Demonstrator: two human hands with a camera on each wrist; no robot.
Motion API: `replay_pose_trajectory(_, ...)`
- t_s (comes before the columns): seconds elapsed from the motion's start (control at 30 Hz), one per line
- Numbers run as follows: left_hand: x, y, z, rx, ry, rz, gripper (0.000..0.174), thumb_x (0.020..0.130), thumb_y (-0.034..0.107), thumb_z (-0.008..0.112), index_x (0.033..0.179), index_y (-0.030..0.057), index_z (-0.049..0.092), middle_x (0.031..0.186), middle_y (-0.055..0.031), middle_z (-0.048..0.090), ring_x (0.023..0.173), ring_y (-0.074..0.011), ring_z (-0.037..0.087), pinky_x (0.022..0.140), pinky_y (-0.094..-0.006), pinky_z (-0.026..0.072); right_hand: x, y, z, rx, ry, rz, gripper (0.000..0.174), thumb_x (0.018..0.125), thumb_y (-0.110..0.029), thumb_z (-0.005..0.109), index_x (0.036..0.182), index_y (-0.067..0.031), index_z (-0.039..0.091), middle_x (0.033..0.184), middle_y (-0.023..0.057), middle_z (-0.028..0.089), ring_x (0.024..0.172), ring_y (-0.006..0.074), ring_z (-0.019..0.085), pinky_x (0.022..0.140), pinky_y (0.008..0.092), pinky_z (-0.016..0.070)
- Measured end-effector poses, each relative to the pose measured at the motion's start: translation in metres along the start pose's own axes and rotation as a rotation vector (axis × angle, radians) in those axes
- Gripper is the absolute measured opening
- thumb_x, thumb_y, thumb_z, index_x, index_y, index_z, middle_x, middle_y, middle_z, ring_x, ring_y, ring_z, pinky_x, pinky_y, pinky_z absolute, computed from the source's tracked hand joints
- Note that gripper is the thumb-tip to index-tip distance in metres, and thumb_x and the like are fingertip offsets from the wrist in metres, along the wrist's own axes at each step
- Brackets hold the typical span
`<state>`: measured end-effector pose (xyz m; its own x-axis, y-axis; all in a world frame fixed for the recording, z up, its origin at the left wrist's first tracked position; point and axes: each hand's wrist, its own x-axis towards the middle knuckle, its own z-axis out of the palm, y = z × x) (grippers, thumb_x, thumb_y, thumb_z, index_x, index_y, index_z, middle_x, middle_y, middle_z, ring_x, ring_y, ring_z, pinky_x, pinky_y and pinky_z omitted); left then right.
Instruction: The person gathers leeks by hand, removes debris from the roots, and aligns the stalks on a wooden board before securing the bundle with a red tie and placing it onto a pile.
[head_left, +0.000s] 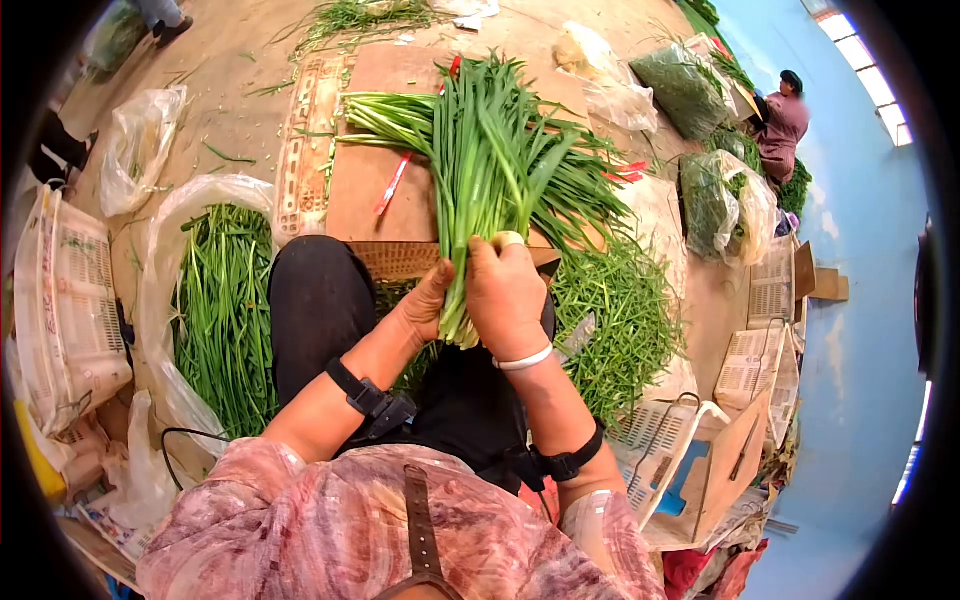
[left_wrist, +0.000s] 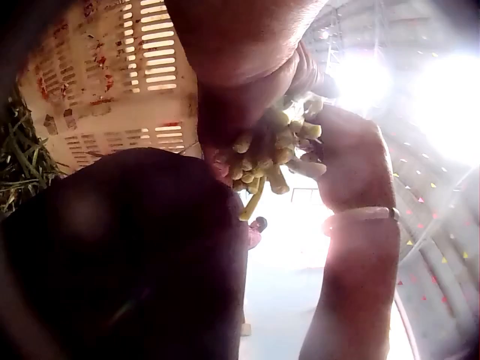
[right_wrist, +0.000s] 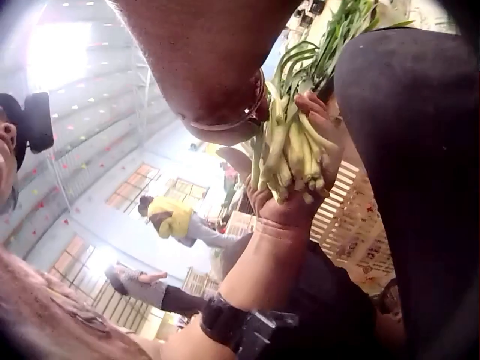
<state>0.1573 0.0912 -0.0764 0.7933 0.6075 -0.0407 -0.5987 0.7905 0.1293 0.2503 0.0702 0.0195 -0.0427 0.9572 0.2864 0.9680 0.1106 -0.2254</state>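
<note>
A thick bunch of long, flat green leaves with pale stems (head_left: 480, 160) is held upright in front of the person's lap. The left hand (head_left: 430, 300) curls round the lower stems from the left. From the right, the right hand (head_left: 508, 300), with a white bracelet at its wrist, grips the same bunch a little higher. Pale stem ends (left_wrist: 262, 165) stick out below both hands in the left wrist view. Behind it, a second bunch (head_left: 385, 118) lies crosswise on a brown board (head_left: 375, 190), with red and white strips (head_left: 395, 185) beside it.
A plastic-lined heap of greens (head_left: 225, 310) stands left of the knee, and a loose green pile (head_left: 615, 320) lies at right. Plastic crates (head_left: 70, 290) stand at far left and right. Filled bags (head_left: 685, 90) and a seated person (head_left: 785, 125) are by the blue wall.
</note>
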Motion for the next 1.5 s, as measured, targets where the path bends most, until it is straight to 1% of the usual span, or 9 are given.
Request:
replay_pose_trajectory(0.13, -0.004, 0.001, -0.002, -0.217, -0.091, -0.007, 0.062, 0.073, 0.03, 0.073, 0.123, 0.0039, 0.047, 0.112, -0.0127, 0.059, 0.107, -0.0236, 0.055, 0.093, -0.041, 0.0453, 0.01, -0.009, 0.006, -0.009, 0.056, -0.249, 0.01, 0.067, -0.009, 0.058, 0.075, -0.0035, 0.055, 0.078, 0.0113, 0.05, 0.072, 0.0292, 0.056, 0.059, 0.0351, 0.05)
replay_pose_trajectory(0.2, -0.007, 0.004, -0.014, -0.237, -0.081, -0.013, 0.053, 0.078, 0.022, 0.07, 0.122, 0.0026, 0.047, 0.115, -0.0147, 0.058, 0.107, -0.0247, 0.056, 0.093, -0.0419, 0.0449, 0.011, -0.007, -0.014, 0.048, -0.059, -0.24, 0.018, 0.076, -0.003, 0.056, 0.094, -0.0007, 0.06, 0.086, 0.0132, 0.057, 0.078, 0.0275, 0.06, 0.061, 0.0354, 0.0504)
replay_pose_trajectory(0.33, -0.008, 0.011, 0.001, -0.234, -0.235, -0.021, 0.052, 0.081, 0.018, 0.061, 0.125, -0.0037, 0.043, 0.118, -0.0215, 0.053, 0.098, -0.0265, 0.06, 0.084, -0.0408, 0.0521, 0.008, 0.011, -0.045, 0.77, 0.151, 0.189, 0.016, 0.083, -0.004, 0.056, 0.098, 0.002, 0.059, 0.081, 0.013, 0.063, 0.064, 0.0191, 0.062, 0.057, 0.0304, 0.0486)
replay_pose_trajectory(0.47, -0.007, 0.004, -0.007, -0.121, -0.034, -0.002, 0.049, 0.081, 0.021, 0.061, 0.121, -0.0029, 0.046, 0.107, -0.0204, 0.059, 0.091, -0.0293, 0.062, 0.08, -0.0422, 0.0535, 0.01, 0.029, -0.021, 0.619, -0.061, 0.322, 0.033, 0.077, -0.018, 0.068, 0.1, 0.003, 0.056, 0.082, 0.017, 0.065, 0.066, 0.0233, 0.064, 0.061, 0.0331, 0.0498)
replay_pose_trajectory(0.53, -0.005, 0.002, -0.011, -0.159, -0.069, 0.003, 0.047, 0.08, 0.02, 0.061, 0.12, -0.0019, 0.048, 0.107, -0.0189, 0.06, 0.093, -0.0287, 0.062, 0.083, -0.0437, 0.0515, 0.009, 0.022, -0.01, 0.361, -0.093, 0.154, 0.034, 0.075, -0.022, 0.068, 0.095, 0.0031, 0.055, 0.081, 0.0208, 0.061, 0.073, 0.0363, 0.061, 0.066, 0.0412, 0.0484)
replay_pose_trajectory(0.93, -0.008, 0.005, -0.006, -0.231, -0.173, 0.014, 0.061, 0.071, 0.044, 0.07, 0.117, 0.0075, 0.052, 0.112, -0.0124, 0.059, 0.102, -0.0302, 0.058, 0.09, -0.0543, 0.0441, 0.034, 0.006, -0.01, 0.432, -0.212, 0.142, 0.022, 0.072, -0.013, 0.067, 0.082, 0.0042, 0.059, 0.067, 0.0238, 0.059, 0.066, 0.0411, 0.059, 0.062, 0.0443, 0.0473)
replay_pose_trajectory(0.97, -0.009, 0.003, -0.004, -0.151, -0.082, 0.03, 0.062, 0.07, 0.045, 0.07, 0.118, 0.0087, 0.053, 0.111, -0.0126, 0.059, 0.102, -0.0307, 0.057, 0.09, -0.0581, 0.0427, 0.035, 0.005, -0.008, 0.36, -0.205, 0.052, 0.016, 0.08, -0.01, 0.061, 0.082, 0.0047, 0.058, 0.055, 0.016, 0.06, 0.048, 0.0251, 0.062, 0.052, 0.0356, 0.0484)
replay_pose_trajectory(1.33, -0.009, 0.007, -0.002, -0.188, -0.164, -0.002, 0.045, 0.073, 0.037, 0.071, 0.101, 0.0046, 0.058, 0.094, -0.0091, 0.064, 0.095, -0.0296, 0.061, 0.092, -0.0543, 0.0437, 0.061, -0.009, -0.028, 0.475, -0.495, 0.202, 0.019, 0.078, -0.011, 0.063, 0.079, 0.0065, 0.056, 0.058, 0.0155, 0.061, 0.048, 0.0201, 0.063, 0.044, 0.0305, 0.0489)
replay_pose_trajectory(1.5, -0.005, 0.003, -0.023, -0.089, -0.079, -0.017, 0.052, 0.071, 0.036, 0.072, 0.109, 0.004, 0.056, 0.101, -0.0112, 0.063, 0.094, -0.0297, 0.061, 0.088, -0.0506, 0.0481, 0.049, -0.002, -0.012, 0.089, -0.324, 0.034, 0.028, 0.073, -0.023, 0.065, 0.079, 0.0027, 0.056, 0.069, 0.0225, 0.06, 0.068, 0.0388, 0.061, 0.062, 0.0462, 0.0497)
